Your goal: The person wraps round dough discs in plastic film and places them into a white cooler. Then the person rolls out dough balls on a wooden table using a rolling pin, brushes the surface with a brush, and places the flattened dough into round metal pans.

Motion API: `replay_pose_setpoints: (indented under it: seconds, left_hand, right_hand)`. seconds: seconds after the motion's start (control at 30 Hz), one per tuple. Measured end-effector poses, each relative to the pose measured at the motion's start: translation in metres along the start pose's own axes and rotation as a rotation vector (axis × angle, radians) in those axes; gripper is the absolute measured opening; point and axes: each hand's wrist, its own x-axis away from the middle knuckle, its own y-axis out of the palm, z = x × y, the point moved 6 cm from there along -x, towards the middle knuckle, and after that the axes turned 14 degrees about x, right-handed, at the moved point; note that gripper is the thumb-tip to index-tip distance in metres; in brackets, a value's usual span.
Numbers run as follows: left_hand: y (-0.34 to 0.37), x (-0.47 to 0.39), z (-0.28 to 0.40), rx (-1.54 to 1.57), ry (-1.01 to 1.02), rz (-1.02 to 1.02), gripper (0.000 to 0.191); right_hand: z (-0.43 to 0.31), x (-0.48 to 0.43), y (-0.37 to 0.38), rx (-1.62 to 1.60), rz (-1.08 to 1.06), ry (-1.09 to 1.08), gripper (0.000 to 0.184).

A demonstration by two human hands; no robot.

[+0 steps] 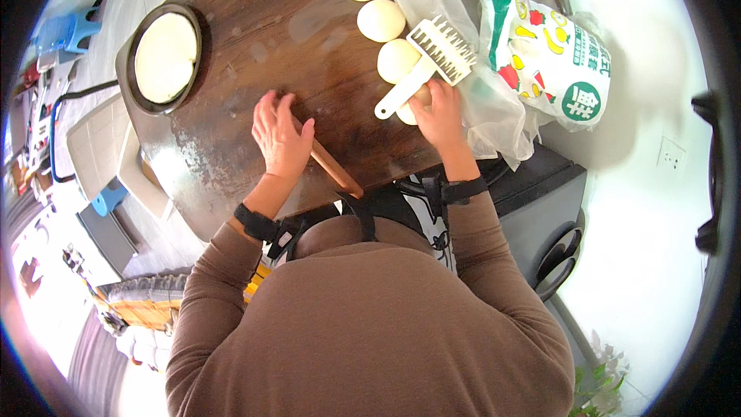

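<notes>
Beside the upper end of a wooden rolling pin [336, 171], my left hand [282, 142] rests with its fingers spread and the thumb lying near the pin. That end of the pin is partly hidden by the hand. My right hand [438, 116] has its fingers on the nearest dough ball [407, 116], partly under the handle of a white plastic dough docker [425, 72]. The spiked roller of the docker leans over another dough ball [397, 61]. More balls [381, 20] continue in a row toward the far edge. A round dark pan [197, 63] at the left holds flat dough [166, 58].
The dark wooden table [260, 29] bears white smears at its left. Clear plastic sheeting [492, 107] lies along the right side, next to a printed plastic bag [544, 52]. A grey cabinet [538, 202] stands at the right by a white wall; a beige chair [98, 139] is left.
</notes>
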Motion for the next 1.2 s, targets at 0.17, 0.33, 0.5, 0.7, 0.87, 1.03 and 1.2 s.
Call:
replay_pose_setpoints:
  seconds: [0.17,0.33,0.5,0.7,0.87,1.03,1.2]
  left_hand:
    - [0.020,0.028,-0.032,0.421,-0.508,-0.124,0.086]
    - [0.052,-0.027,-0.006,0.507,-0.293,-0.087,0.072]
    - [0.036,-0.018,-0.011,0.628,-0.199,-0.063,0.053]
    - [0.008,0.091,-0.033,1.682,-0.821,-0.391,0.037]
    - [-0.042,0.127,-0.101,1.696,-0.808,0.002,0.041]
    - [-0.069,0.154,-0.160,0.627,-0.509,0.196,0.041]
    - [-0.064,0.114,-0.107,0.026,0.190,0.131,0.043]
  right_hand:
    - [-0.001,0.023,0.002,-0.112,-0.122,0.232,0.060]
    - [0.013,0.035,0.023,-0.367,-0.321,0.479,0.065]
    - [-0.030,0.066,-0.004,-0.272,-0.122,0.288,0.064]
    - [-0.135,0.100,0.018,-0.830,-0.569,0.152,0.058]
    - [-0.234,0.093,0.076,-0.919,-0.859,-0.006,0.065]
    - [-0.237,0.080,0.074,-0.277,-0.248,-0.196,0.052]
    - [-0.296,0.082,0.032,-0.312,0.167,-0.546,0.017]
